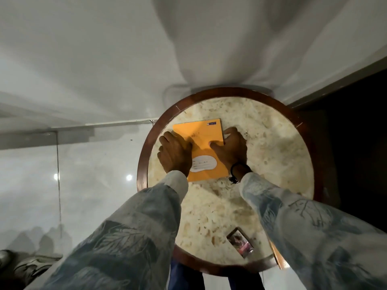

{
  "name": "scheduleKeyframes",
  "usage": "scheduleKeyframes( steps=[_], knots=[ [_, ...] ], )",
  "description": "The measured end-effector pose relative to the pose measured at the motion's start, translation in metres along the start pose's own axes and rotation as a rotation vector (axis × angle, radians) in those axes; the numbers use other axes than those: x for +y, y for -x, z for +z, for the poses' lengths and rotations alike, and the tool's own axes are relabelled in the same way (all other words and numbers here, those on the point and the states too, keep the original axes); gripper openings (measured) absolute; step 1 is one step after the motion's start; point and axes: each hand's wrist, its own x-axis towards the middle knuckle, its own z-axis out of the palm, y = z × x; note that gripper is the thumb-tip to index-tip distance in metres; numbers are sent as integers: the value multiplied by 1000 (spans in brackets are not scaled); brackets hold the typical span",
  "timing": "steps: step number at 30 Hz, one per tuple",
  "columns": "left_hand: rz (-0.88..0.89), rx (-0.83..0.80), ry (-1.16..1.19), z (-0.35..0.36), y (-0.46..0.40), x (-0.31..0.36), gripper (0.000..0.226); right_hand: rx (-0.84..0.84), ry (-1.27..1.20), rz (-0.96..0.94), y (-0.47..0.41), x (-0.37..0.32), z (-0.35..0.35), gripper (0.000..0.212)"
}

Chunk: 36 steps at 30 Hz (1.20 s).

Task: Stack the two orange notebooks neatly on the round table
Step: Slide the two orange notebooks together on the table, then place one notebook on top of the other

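Note:
An orange notebook (202, 136) with a white label lies flat on the round table (272, 155), a marble top with a dark wooden rim. Only one orange cover shows; I cannot tell whether a second notebook lies under it. My left hand (174, 154) grips its left edge with the thumb on the cover. My right hand (230, 148) holds the right edge, thumb pressed on the cover. Both hands and patterned sleeves hide the notebook's side edges.
A small rectangular phone-like object (240, 242) lies on the table near the front edge. An orange strip (276, 254) shows by my right sleeve at the rim. White curtains hang behind the table; dark furniture stands to the right, glossy floor to the left.

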Motion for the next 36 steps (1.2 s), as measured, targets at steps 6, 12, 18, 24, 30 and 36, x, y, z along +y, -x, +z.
scheduleKeyframes(
  steps=[6,12,18,24,30,36],
  knots=[
    [-96,-102,187,18,82,11,53,-43,90,105,50,60,-74,47],
    [-58,-376,255,84,209,56,61,-48,287,153,107,161,-138,58],
    [-229,-459,199,150,283,83,49,-107,325,340,129,266,-163,99],
    [-312,-362,270,177,290,85,54,-143,146,389,138,302,-162,82],
    [-205,-173,410,130,235,96,47,-103,70,290,121,236,-167,77],
    [-111,14,373,39,121,57,52,-68,121,40,78,101,-107,69]
  ],
)
